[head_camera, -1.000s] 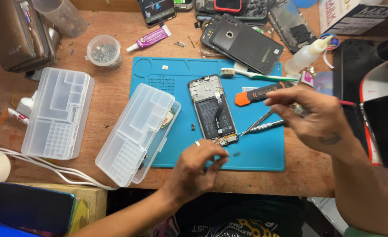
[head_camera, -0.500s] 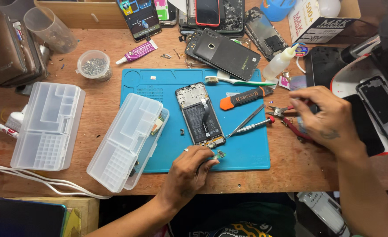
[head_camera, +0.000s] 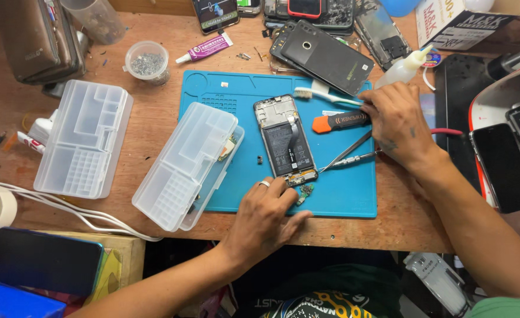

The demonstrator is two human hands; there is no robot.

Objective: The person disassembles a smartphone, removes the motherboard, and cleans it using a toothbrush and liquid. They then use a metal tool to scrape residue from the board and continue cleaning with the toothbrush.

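An opened phone (head_camera: 285, 141) with its back off lies face down on the blue mat (head_camera: 342, 194). My left hand (head_camera: 266, 215) rests on the mat's front edge, fingers spread. Its fingertips are at the phone's lower end, beside a small green circuit board (head_camera: 305, 191). My right hand (head_camera: 396, 121) is at the mat's right side. Its curled fingers cover the ends of an orange-handled tool (head_camera: 339, 121) and a white toothbrush (head_camera: 325, 96); I cannot make out a grip. Tweezers (head_camera: 347, 152) and a thin screwdriver (head_camera: 357, 158) lie just below that hand.
Two clear plastic parts boxes (head_camera: 186, 162) (head_camera: 83, 138) sit left of the phone. A black phone cover (head_camera: 325, 56), a glue tube (head_camera: 204, 48), a cup of screws (head_camera: 147, 60) and a squeeze bottle (head_camera: 404, 68) lie at the back. More phones (head_camera: 504, 162) are at the right, white cables (head_camera: 65, 203) at the front left.
My right hand moved up and left from the mat's right edge to the orange-handled tool. My left hand went from a pinch to lying flat by the phone's lower end. The camera view shifted.
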